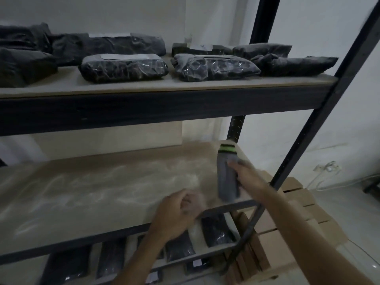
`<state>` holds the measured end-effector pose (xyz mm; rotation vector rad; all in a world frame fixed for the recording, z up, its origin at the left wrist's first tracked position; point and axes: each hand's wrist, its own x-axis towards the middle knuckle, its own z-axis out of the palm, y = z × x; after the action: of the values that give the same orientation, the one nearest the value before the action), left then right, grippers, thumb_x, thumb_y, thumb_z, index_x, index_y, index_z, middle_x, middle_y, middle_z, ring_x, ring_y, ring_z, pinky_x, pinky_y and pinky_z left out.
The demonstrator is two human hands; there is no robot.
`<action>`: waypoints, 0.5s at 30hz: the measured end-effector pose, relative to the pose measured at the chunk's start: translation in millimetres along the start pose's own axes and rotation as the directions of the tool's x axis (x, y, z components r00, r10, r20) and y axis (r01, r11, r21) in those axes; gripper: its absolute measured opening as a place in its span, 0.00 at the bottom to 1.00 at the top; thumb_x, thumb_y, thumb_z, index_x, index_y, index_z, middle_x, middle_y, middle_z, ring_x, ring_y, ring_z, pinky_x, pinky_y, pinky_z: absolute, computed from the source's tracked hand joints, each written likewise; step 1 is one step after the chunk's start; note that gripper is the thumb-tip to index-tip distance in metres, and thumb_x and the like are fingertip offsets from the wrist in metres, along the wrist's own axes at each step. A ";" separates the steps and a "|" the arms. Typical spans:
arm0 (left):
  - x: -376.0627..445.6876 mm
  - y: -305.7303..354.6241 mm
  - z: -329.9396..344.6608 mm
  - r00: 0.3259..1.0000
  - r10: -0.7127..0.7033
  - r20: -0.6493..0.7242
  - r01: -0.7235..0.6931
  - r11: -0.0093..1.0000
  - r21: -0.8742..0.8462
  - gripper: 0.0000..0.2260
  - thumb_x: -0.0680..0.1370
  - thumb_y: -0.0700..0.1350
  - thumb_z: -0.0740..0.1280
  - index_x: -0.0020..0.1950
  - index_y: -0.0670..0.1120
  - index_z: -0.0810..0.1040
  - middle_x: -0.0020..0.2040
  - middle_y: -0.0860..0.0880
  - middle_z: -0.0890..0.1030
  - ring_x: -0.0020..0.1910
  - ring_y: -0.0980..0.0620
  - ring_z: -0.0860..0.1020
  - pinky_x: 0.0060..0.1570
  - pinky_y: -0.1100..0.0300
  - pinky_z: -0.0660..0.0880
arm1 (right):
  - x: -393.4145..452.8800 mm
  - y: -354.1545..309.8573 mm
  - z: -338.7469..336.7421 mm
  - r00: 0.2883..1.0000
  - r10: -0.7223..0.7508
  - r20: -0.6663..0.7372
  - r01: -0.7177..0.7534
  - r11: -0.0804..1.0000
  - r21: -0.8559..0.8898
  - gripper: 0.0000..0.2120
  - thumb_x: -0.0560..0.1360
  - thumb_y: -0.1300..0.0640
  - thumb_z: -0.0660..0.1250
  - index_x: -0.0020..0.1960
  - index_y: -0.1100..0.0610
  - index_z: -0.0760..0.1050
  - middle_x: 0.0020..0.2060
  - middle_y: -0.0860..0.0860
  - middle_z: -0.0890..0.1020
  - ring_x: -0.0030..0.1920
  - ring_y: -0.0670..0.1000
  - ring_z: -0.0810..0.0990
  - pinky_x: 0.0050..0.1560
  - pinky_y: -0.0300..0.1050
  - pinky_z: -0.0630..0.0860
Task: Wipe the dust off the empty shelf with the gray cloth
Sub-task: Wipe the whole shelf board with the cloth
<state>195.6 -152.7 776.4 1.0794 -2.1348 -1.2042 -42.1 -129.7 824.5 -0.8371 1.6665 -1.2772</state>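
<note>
The empty shelf point(98, 194) is a tan board in the middle of a black metal rack, streaked with pale dust. My right hand point(245, 172) grips the gray cloth point(227, 177) over the shelf's right end. The cloth is folded long, has green and black stripes at its far end, and looks blurred. My left hand point(176, 212) is over the shelf's front edge, left of the cloth. Its fingers are loosely curled and blurred, and I see nothing in them.
The upper shelf point(144, 87) carries several dark plastic-wrapped packages point(123, 67). Dark flat packets point(216, 231) lie on the shelf below. A black upright point(312, 124) stands at the right front corner. Stacked cardboard boxes point(296, 204) sit on the floor to the right, near a wall socket with cables point(327, 167).
</note>
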 end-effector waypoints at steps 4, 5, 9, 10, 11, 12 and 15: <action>8.7 -39.3 -42.8 0.991 0.125 -0.045 -0.114 0.973 0.200 0.09 0.78 0.55 0.70 0.57 0.58 0.80 0.51 0.64 0.79 0.51 0.64 0.77 0.54 0.60 0.76 | 79.4 -30.2 -31.5 0.983 -0.183 0.017 0.154 0.772 -0.617 0.17 0.83 0.50 0.61 0.62 0.62 0.75 0.52 0.59 0.81 0.51 0.59 0.80 0.49 0.51 0.74; 10.4 -51.4 -51.7 0.988 0.141 -0.062 -0.120 0.955 0.271 0.10 0.79 0.55 0.70 0.59 0.58 0.79 0.53 0.64 0.78 0.53 0.63 0.77 0.56 0.57 0.76 | 95.4 -34.7 -35.3 0.982 -0.191 0.012 0.144 0.696 -0.703 0.18 0.82 0.49 0.61 0.63 0.61 0.74 0.52 0.59 0.80 0.50 0.60 0.79 0.48 0.51 0.74; 9.0 -97.5 -77.4 0.976 0.158 -0.148 -0.062 0.860 0.507 0.22 0.77 0.63 0.62 0.67 0.55 0.76 0.65 0.55 0.78 0.64 0.52 0.77 0.62 0.43 0.75 | 143.2 -20.1 -43.5 0.955 -0.294 -0.027 0.129 0.500 -0.856 0.17 0.82 0.45 0.58 0.60 0.58 0.73 0.55 0.59 0.80 0.51 0.61 0.79 0.49 0.54 0.76; 6.8 -105.5 -80.0 0.976 0.154 -0.153 -0.045 0.833 0.551 0.25 0.78 0.65 0.60 0.69 0.54 0.76 0.68 0.53 0.77 0.67 0.50 0.76 0.64 0.41 0.74 | 149.7 -9.9 -43.7 0.953 -0.302 -0.018 0.124 0.446 -0.886 0.17 0.82 0.45 0.56 0.60 0.56 0.73 0.57 0.59 0.80 0.53 0.62 0.78 0.50 0.54 0.76; 4.5 -109.8 -80.0 0.978 0.144 -0.154 -0.026 0.808 0.589 0.27 0.78 0.67 0.58 0.71 0.54 0.75 0.71 0.53 0.76 0.70 0.49 0.74 0.67 0.41 0.72 | 151.8 0.4 -42.7 0.958 -0.287 -0.008 0.110 0.392 -0.913 0.18 0.82 0.44 0.54 0.62 0.54 0.73 0.60 0.59 0.79 0.56 0.62 0.77 0.52 0.55 0.75; 1.8 -111.9 -78.3 0.979 0.132 -0.155 -0.009 0.789 0.614 0.28 0.78 0.68 0.56 0.72 0.55 0.75 0.73 0.53 0.74 0.72 0.49 0.72 0.70 0.42 0.69 | 153.6 11.3 -42.1 0.962 -0.272 0.002 0.099 0.343 -0.934 0.19 0.82 0.44 0.52 0.65 0.53 0.71 0.62 0.58 0.77 0.59 0.62 0.76 0.55 0.56 0.73; -1.3 -114.2 -69.9 0.974 0.140 -0.176 0.004 0.769 0.639 0.28 0.78 0.69 0.54 0.71 0.57 0.75 0.74 0.54 0.73 0.74 0.51 0.70 0.70 0.46 0.65 | 153.9 31.7 -40.9 0.954 -0.298 0.004 0.095 0.292 -0.952 0.21 0.83 0.44 0.50 0.71 0.52 0.67 0.66 0.58 0.74 0.63 0.63 0.73 0.60 0.58 0.72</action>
<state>291.8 -221.8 714.0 1.3069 -2.4352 -0.2724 -143.0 -241.4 763.6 -1.7117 2.5557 -0.3155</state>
